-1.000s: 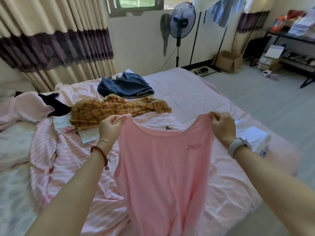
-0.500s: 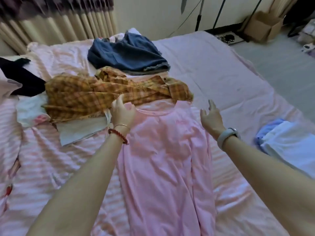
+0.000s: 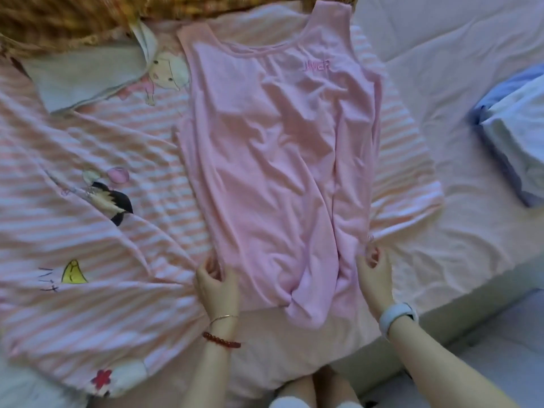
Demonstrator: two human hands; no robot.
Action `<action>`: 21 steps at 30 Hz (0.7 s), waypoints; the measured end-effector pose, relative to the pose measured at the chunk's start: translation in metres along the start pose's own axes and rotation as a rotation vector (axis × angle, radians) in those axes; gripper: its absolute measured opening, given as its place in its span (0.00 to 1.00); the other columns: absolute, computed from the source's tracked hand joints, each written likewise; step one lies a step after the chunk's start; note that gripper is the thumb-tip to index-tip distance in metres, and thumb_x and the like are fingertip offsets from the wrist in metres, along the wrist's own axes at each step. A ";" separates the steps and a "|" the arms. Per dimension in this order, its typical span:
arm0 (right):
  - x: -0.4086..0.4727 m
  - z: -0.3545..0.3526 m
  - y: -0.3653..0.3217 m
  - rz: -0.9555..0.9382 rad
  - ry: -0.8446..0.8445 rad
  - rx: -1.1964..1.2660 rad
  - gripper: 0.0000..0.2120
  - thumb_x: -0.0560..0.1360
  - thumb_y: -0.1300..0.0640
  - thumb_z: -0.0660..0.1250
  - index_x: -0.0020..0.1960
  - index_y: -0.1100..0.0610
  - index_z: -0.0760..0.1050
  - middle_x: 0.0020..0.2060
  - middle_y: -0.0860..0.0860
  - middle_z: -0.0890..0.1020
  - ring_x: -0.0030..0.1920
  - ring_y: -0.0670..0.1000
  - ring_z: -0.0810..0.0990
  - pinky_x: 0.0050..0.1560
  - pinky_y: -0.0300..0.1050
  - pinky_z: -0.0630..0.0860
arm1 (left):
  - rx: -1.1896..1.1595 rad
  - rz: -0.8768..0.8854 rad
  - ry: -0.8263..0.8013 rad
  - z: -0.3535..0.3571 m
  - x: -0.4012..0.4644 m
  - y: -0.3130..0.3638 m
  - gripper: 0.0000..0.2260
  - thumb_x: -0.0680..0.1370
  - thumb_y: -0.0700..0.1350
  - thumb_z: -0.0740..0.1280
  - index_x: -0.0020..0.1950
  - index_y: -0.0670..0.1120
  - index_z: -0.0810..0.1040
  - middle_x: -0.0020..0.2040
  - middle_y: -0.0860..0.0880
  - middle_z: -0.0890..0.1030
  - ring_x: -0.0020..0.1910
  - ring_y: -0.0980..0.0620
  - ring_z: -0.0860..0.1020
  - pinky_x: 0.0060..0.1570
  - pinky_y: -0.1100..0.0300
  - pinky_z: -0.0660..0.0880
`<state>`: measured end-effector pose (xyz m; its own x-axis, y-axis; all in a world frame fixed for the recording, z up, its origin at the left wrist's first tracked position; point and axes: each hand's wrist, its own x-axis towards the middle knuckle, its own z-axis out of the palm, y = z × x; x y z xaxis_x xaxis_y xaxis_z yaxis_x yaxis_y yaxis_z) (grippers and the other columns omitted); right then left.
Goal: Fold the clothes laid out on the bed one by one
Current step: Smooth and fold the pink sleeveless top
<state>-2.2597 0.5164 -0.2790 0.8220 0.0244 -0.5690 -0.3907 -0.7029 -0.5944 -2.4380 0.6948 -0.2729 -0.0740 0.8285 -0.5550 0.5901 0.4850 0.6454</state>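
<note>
A pink sleeveless top (image 3: 273, 154) lies spread on the bed, neckline at the far end and its hem bunched near me. My left hand (image 3: 216, 282) pinches the top's lower left edge. At the lower right edge, the fingers of my right hand (image 3: 374, 272) curl on the fabric. The yellow plaid shirt (image 3: 67, 16) lies along the top of the view, partly cut off.
A pink striped blanket (image 3: 88, 207) with cartoon prints covers the bed's left side. A grey-white garment (image 3: 85, 75) sits at upper left. Folded white and blue clothes (image 3: 518, 134) lie at the right on the pale sheet (image 3: 459, 231). The bed's edge and floor are at lower right.
The pink top went from held up in the air to laid flat on the bed. My hands left its shoulders and moved down to its lower edges. The view tilted down.
</note>
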 end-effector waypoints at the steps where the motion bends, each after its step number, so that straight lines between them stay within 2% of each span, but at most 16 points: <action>1: -0.008 -0.003 0.017 0.046 -0.031 0.004 0.18 0.76 0.57 0.63 0.65 0.60 0.68 0.59 0.57 0.75 0.58 0.55 0.74 0.61 0.55 0.71 | -0.022 -0.048 -0.012 -0.001 -0.008 -0.014 0.17 0.75 0.37 0.67 0.63 0.35 0.71 0.56 0.37 0.76 0.54 0.42 0.76 0.57 0.50 0.72; 3: -0.021 -0.007 0.044 0.088 -0.110 0.013 0.15 0.76 0.54 0.64 0.62 0.54 0.69 0.55 0.52 0.76 0.54 0.51 0.76 0.53 0.45 0.73 | -0.065 -0.116 -0.071 -0.001 -0.020 -0.036 0.16 0.75 0.38 0.67 0.61 0.37 0.71 0.53 0.41 0.77 0.50 0.47 0.75 0.51 0.55 0.71; 5: -0.028 -0.005 0.058 0.098 -0.192 -0.012 0.04 0.76 0.53 0.64 0.50 0.51 0.73 0.47 0.50 0.80 0.47 0.50 0.77 0.47 0.43 0.71 | -0.052 -0.138 -0.165 0.002 -0.030 -0.050 0.13 0.75 0.38 0.67 0.58 0.39 0.72 0.52 0.44 0.76 0.49 0.50 0.74 0.49 0.59 0.68; 8: -0.034 -0.006 0.071 0.116 -0.243 -0.017 0.09 0.77 0.52 0.63 0.39 0.52 0.76 0.36 0.49 0.80 0.40 0.50 0.76 0.42 0.45 0.71 | -0.018 -0.085 -0.184 0.007 -0.042 -0.063 0.05 0.77 0.37 0.64 0.52 0.42 0.71 0.46 0.47 0.75 0.47 0.51 0.71 0.46 0.61 0.65; 10: -0.034 -0.011 0.072 0.111 -0.197 0.038 0.10 0.78 0.54 0.61 0.39 0.55 0.74 0.36 0.51 0.77 0.40 0.51 0.74 0.42 0.47 0.72 | -0.010 -0.006 -0.113 0.007 -0.051 -0.060 0.01 0.79 0.37 0.60 0.48 0.41 0.68 0.41 0.49 0.72 0.46 0.51 0.69 0.42 0.61 0.62; 13: -0.029 -0.034 0.063 0.083 -0.075 0.143 0.11 0.79 0.56 0.59 0.39 0.58 0.68 0.35 0.53 0.72 0.40 0.54 0.71 0.46 0.51 0.72 | -0.004 0.158 0.012 -0.001 -0.067 -0.044 0.07 0.80 0.38 0.58 0.43 0.44 0.66 0.36 0.49 0.69 0.41 0.50 0.67 0.36 0.61 0.58; 15: -0.023 -0.058 0.053 0.066 0.011 0.265 0.10 0.78 0.58 0.60 0.38 0.57 0.69 0.34 0.51 0.71 0.39 0.52 0.71 0.44 0.49 0.74 | -0.006 0.253 0.089 -0.014 -0.079 -0.031 0.14 0.81 0.39 0.58 0.36 0.47 0.60 0.33 0.51 0.65 0.36 0.50 0.63 0.34 0.59 0.55; 17: -0.015 -0.087 0.042 0.069 0.078 0.401 0.07 0.78 0.60 0.60 0.41 0.56 0.71 0.37 0.51 0.75 0.37 0.49 0.74 0.37 0.43 0.78 | -0.022 0.293 0.146 -0.031 -0.084 -0.021 0.17 0.81 0.39 0.58 0.34 0.48 0.57 0.32 0.52 0.60 0.34 0.51 0.58 0.34 0.57 0.53; 19: -0.003 -0.114 0.032 0.053 0.149 0.459 0.04 0.77 0.62 0.59 0.46 0.58 0.71 0.38 0.53 0.75 0.33 0.48 0.76 0.29 0.38 0.77 | 0.010 0.293 0.158 -0.048 -0.081 -0.017 0.15 0.80 0.40 0.59 0.35 0.46 0.59 0.32 0.49 0.61 0.34 0.49 0.59 0.34 0.55 0.54; 20: 0.004 -0.125 0.028 0.030 0.184 0.432 0.03 0.77 0.62 0.59 0.47 0.58 0.71 0.39 0.55 0.76 0.31 0.49 0.76 0.29 0.39 0.78 | 0.052 0.283 0.149 -0.056 -0.077 -0.017 0.12 0.80 0.40 0.60 0.37 0.42 0.64 0.33 0.45 0.65 0.35 0.47 0.63 0.35 0.55 0.56; 21: 0.011 -0.135 0.025 0.002 0.218 0.367 0.04 0.77 0.61 0.59 0.49 0.59 0.72 0.41 0.58 0.76 0.34 0.52 0.76 0.35 0.43 0.79 | 0.116 0.263 0.148 -0.064 -0.072 -0.019 0.09 0.79 0.39 0.61 0.40 0.38 0.69 0.36 0.38 0.70 0.38 0.43 0.68 0.37 0.54 0.60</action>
<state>-2.2042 0.4032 -0.2239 0.8741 -0.1552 -0.4603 -0.4816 -0.4019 -0.7788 -2.4950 0.6436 -0.2113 -0.0176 0.9571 -0.2893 0.6913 0.2207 0.6880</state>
